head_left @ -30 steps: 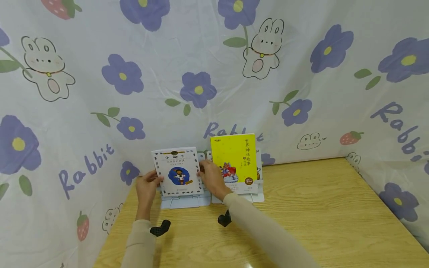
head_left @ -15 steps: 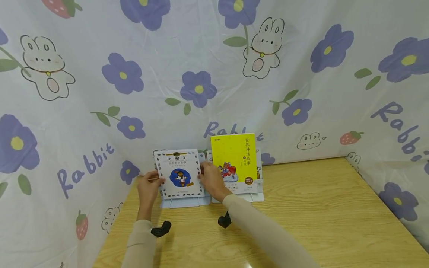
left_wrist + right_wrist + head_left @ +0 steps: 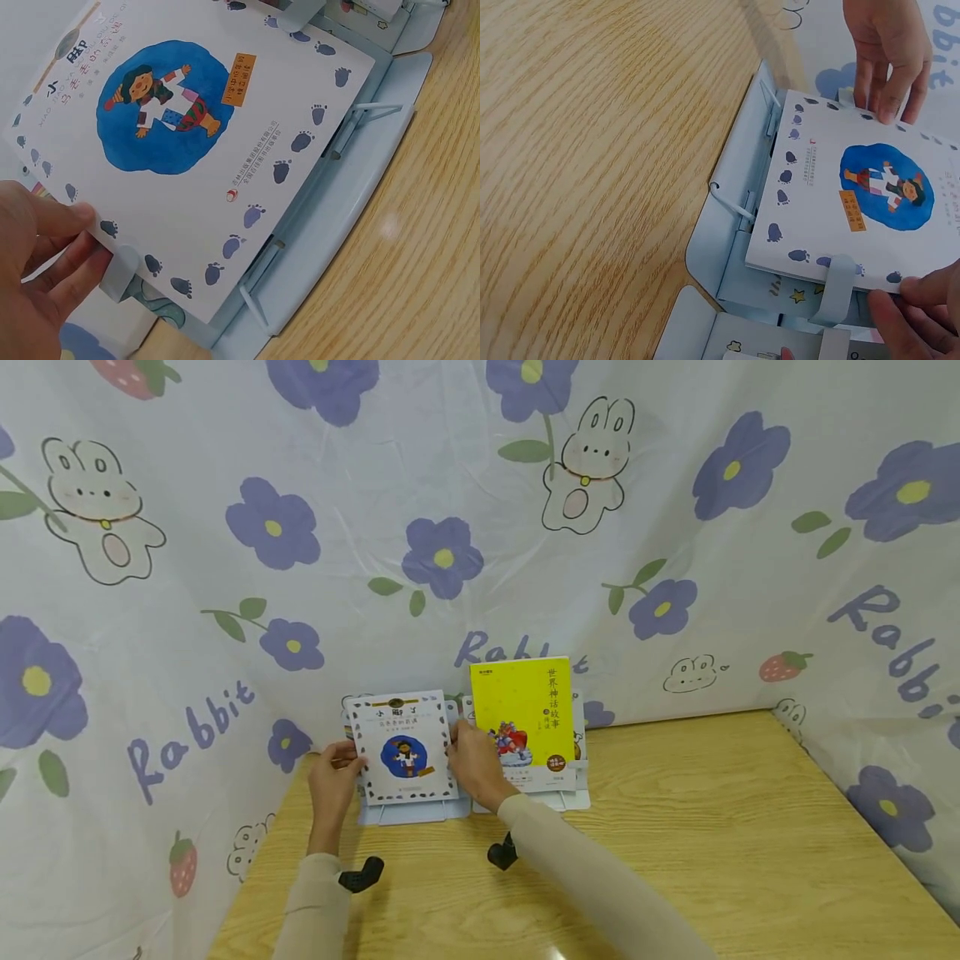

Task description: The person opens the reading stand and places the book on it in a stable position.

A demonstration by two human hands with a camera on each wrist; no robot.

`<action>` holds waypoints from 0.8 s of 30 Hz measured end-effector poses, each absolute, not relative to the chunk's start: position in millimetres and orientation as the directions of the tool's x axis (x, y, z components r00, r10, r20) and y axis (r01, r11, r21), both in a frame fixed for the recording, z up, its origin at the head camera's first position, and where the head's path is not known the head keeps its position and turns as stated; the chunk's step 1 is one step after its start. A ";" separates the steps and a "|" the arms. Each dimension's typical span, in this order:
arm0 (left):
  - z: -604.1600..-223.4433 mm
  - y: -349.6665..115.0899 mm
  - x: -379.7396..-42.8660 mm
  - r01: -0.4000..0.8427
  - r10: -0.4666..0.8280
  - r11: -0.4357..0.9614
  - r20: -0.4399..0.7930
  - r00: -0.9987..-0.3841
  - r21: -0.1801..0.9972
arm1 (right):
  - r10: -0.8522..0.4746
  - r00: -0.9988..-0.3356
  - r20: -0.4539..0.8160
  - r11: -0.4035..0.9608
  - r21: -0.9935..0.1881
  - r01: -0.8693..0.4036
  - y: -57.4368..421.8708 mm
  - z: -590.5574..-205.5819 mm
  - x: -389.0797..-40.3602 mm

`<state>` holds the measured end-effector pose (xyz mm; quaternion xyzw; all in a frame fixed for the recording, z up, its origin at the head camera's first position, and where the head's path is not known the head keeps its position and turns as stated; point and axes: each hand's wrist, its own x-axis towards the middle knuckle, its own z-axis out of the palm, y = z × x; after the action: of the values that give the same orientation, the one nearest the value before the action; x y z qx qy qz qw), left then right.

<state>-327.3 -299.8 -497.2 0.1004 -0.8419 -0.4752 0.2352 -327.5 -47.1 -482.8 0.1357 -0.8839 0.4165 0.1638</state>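
Note:
A white picture book (image 3: 403, 747) with a blue round picture and a border of footprints leans upright on a pale blue book stand (image 3: 416, 813). My left hand (image 3: 332, 781) pinches the book's left edge, thumb on the cover and fingers behind, as the left wrist view shows. At the opposite edge my right hand (image 3: 477, 764) holds the book between thumb and fingers. A side clip (image 3: 838, 289) of the stand overlaps the cover's right edge in the right wrist view. Another clip (image 3: 120, 273) stands at the left edge, close to my left fingers.
Just right of it, a yellow book (image 3: 525, 714) leans on a second pale stand (image 3: 577, 802), partly behind my right hand. The wooden table (image 3: 712, 827) spreads in front and to the right. A printed curtain (image 3: 360, 510) hangs close behind the stands.
The white book has shifted slightly right and down against its stand, and my left hand has gone a little right with it. The last half second shows hardly any movement.

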 end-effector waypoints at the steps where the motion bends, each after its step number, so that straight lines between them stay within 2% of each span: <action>1: -497.4 -299.9 -326.9 0.057 -0.394 0.523 0.300 -0.869 0.851 | -0.104 -0.910 0.402 0.615 -0.693 -0.377 -46.8 -483.0 -327.6; 16: -494.7 -304.1 -315.0 0.070 -0.352 0.480 0.264 -0.898 0.875 | -0.144 -0.897 0.419 0.577 -0.701 -0.420 -33.3 -474.4 -327.7; 24: -482.2 -294.7 -307.5 0.130 -0.322 0.495 0.320 -0.891 0.859 | -0.139 -0.879 0.457 0.534 -0.713 -0.455 -3.7 -459.5 -324.5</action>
<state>-307.5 -294.7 -482.2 0.0575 -0.8344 -0.4994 0.2261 -324.5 -3.7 -459.5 0.1729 -0.8580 0.4508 0.1752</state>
